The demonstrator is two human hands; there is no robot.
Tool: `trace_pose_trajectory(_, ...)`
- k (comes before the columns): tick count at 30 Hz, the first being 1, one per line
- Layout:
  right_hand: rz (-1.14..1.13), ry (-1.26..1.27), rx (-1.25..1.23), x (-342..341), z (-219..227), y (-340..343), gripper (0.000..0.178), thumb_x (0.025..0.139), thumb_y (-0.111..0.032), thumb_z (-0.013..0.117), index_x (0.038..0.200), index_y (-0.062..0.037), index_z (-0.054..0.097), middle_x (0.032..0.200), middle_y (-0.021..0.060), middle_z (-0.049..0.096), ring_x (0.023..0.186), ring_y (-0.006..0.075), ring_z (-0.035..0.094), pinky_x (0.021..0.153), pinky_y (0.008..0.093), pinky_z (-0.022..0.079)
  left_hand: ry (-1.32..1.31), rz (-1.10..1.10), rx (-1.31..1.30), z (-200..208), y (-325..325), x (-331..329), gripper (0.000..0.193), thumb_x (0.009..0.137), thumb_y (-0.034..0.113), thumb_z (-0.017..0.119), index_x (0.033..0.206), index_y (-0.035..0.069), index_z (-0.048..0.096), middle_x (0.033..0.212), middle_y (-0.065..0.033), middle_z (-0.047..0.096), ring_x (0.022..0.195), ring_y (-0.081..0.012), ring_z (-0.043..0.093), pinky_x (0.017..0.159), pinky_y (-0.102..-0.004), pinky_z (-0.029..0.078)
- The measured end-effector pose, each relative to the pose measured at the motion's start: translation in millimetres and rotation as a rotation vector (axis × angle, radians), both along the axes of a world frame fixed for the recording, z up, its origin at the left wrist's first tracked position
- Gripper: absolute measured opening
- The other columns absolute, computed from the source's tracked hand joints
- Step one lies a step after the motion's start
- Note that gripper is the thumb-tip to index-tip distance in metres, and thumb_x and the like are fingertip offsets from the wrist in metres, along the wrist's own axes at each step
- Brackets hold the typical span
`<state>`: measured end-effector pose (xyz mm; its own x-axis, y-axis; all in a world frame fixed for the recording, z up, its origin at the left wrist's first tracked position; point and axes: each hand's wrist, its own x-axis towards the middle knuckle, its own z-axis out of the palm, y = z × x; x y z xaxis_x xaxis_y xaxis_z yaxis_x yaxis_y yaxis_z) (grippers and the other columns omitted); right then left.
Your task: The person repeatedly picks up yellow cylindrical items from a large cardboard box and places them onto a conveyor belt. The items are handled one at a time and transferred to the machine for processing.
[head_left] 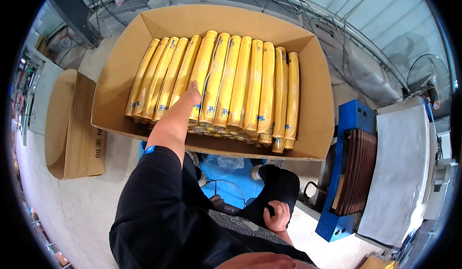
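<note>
Bare left hand (194,94) touching one glossy yellow cylindrical tube (205,57) inside a large open brown cardboard box (315,100)

The left grip is lying against the tube's side, left of the row's middle; its fingers are mostly hidden, so whether they are closing around it cannot be told. Similar glossy yellow tubes with blue marks (240,83) are lying side by side around it, nearly touching, with more showing beneath their near ends. The left forearm is passing over the box's near edge. A strip of bare cardboard is separating the rightmost tube from the right wall, and bare wall is rising beyond the far ends.

Nearer the body, the bare right hand (277,216) is resting on the black trousers (281,180), fingers loosely bent and slightly apart, well clear of the box.

Farther out, pale floor (126,160) is showing between the box and a smaller brown cardboard carton (86,124) leftward. A blue metal frame (353,110) is standing close to the right edge.
</note>
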<state>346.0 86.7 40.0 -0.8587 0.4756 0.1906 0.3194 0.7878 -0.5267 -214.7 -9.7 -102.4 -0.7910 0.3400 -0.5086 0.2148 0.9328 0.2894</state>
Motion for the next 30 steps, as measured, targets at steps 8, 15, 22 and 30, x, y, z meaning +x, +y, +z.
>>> trace_pose_trajectory(8, -0.069, 0.041, -0.032, 21.7, -12.1, 2.5, 0.023, 0.068, -0.012, 0.070, 0.089, -0.0076, 0.061, 0.092, 0.0090, 0.064, 0.086, 0.0284, 0.060, 0.079, 0.0377, 0.048, -0.191, -0.423, -0.075, 92.5, 29.0, 56.6, 0.072, 0.083, 0.025, 0.062, 0.140, -0.005, 0.031, 0.137, -0.0249, 0.043, 0.127, -0.0328, 0.044, 0.105, -0.0359, 0.037)
trace_pose_trajectory(15, -0.106, 0.035, -0.027, 47.1, -16.3, -2.0, 0.023, 0.069, -0.017, 0.068, 0.090, -0.0100, 0.062, 0.094, 0.0068, 0.063, 0.090, 0.0275, 0.058, 0.082, 0.0369, 0.048, -0.029, -0.594, 0.112, 138.1, 51.3, 135.1, 0.068, 0.085, 0.028, 0.060, 0.139, -0.003, 0.035, 0.139, -0.0235, 0.041, 0.128, -0.0333, 0.043, 0.106, -0.0365, 0.035)
trace_pose_trajectory(22, -0.105, 0.095, -0.019, 54.7, -19.6, -7.2, 0.022, 0.070, -0.017, 0.068, 0.090, -0.0100, 0.062, 0.095, 0.0073, 0.063, 0.092, 0.0285, 0.058, 0.082, 0.0374, 0.047, -0.114, -0.573, -0.011, 66.3, 16.7, 166.5, 0.038, 0.088, 0.019, 0.053, 0.123, 0.004, 0.053, 0.121, -0.0188, 0.057, 0.109, -0.0313, 0.054, 0.091, -0.0385, 0.042)
trace_pose_trajectory(30, -0.096, 0.105, -0.013, 62.4, -28.3, -1.9, 0.021, 0.071, -0.017, 0.068, 0.090, -0.0100, 0.062, 0.094, 0.0083, 0.062, 0.092, 0.0289, 0.058, 0.083, 0.0375, 0.047, -0.001, -0.764, 0.108, 77.2, 15.6, 192.3, 0.031, 0.090, 0.027, 0.049, 0.098, -0.002, 0.059, 0.095, -0.0172, 0.066, 0.084, -0.0311, 0.059, 0.078, -0.0416, 0.044)
